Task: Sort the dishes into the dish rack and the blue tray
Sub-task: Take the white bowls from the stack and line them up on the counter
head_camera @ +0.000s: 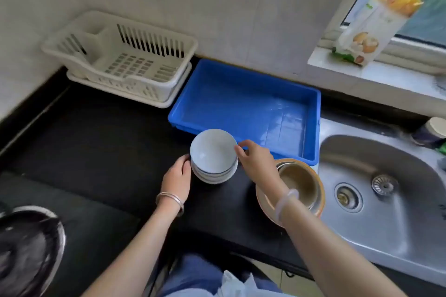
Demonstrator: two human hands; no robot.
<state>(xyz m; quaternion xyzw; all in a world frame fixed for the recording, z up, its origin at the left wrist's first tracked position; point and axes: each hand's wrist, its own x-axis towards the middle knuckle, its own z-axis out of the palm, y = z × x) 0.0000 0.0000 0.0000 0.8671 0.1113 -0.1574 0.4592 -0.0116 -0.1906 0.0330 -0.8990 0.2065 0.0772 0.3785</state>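
A stack of white bowls (212, 154) stands on the black counter, just in front of the blue tray (311, 128). My left hand (177, 176) cups the stack's left side with curled fingers. My right hand (255, 161) pinches the right rim of the top bowl. To the right, beside the sink, sits a stack of brown-rimmed dishes with a metal bowl (299, 181) on top, partly hidden by my right wrist. The white dish rack (96, 38) stands at the back left with nothing in it. The blue tray holds nothing.
A steel sink (386, 219) lies at the right, with a jar (432, 130) behind it. A dark pan with a metal rim (31, 251) sits at the lower left. A printed carton (376, 24) stands on the window sill. Black counter (96, 152) stretches left of the bowls.
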